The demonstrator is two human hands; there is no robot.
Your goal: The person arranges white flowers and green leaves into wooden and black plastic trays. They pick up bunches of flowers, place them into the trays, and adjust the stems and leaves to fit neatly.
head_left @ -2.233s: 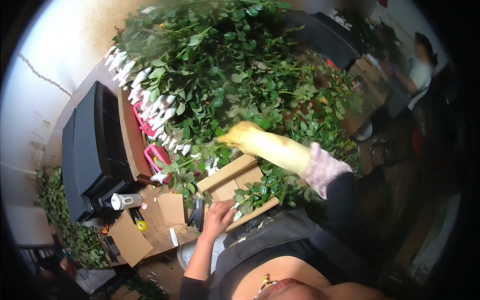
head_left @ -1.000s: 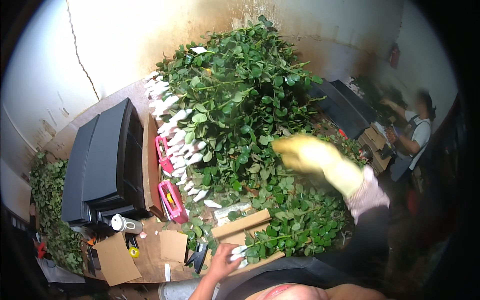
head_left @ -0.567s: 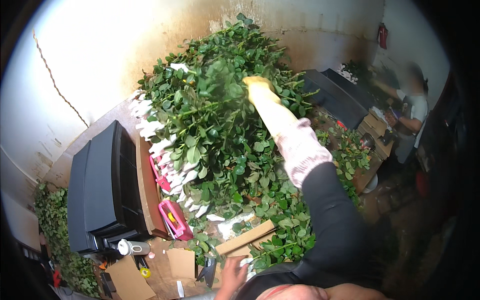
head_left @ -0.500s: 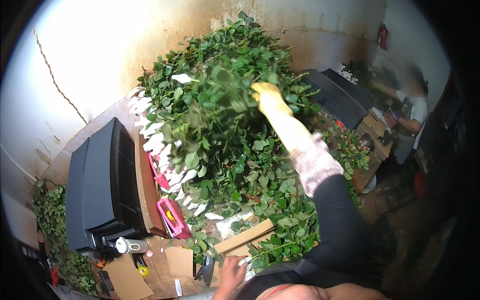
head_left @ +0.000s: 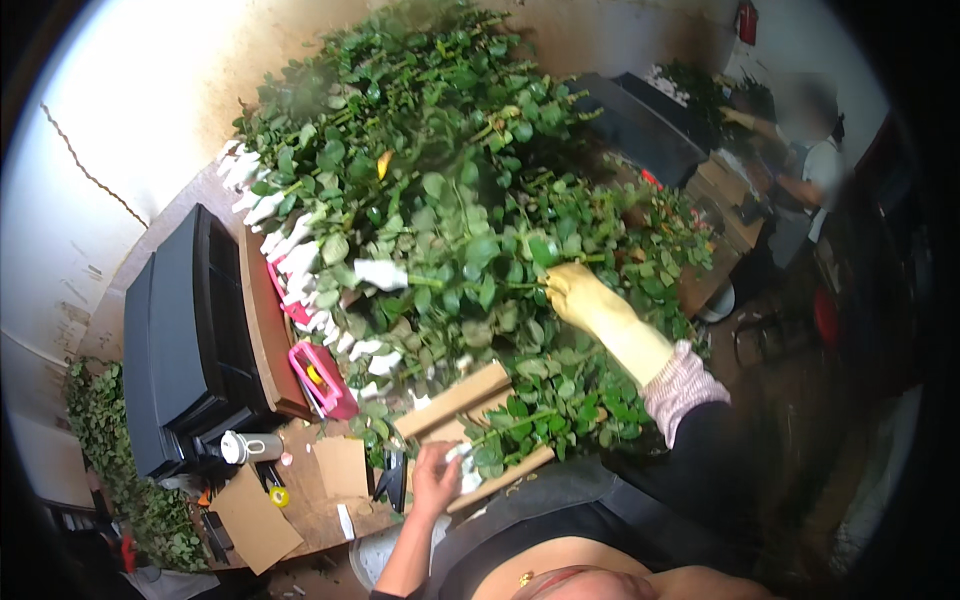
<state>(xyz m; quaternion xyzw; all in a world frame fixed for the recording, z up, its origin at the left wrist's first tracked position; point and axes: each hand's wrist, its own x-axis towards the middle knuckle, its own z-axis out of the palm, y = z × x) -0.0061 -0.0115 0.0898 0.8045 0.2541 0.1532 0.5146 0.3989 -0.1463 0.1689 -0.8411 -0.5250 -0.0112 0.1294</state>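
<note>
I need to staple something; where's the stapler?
Head view, lower left of centre: the stapler is on the table, between the left hand and a cardboard piece.

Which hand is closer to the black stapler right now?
Left. The left hand is just right of the stapler; the gloved right hand is much farther off, up and to the right, holding a stem.

The bare left hand (head_left: 434, 478) lies low by the near edge of the bench (head_left: 318, 512), fingers bent, forearm slanting in from below. The yellow-gloved right hand (head_left: 572, 292) reaches farther over, fingertips pinched, its dark-sleeved arm outstretched.
</note>
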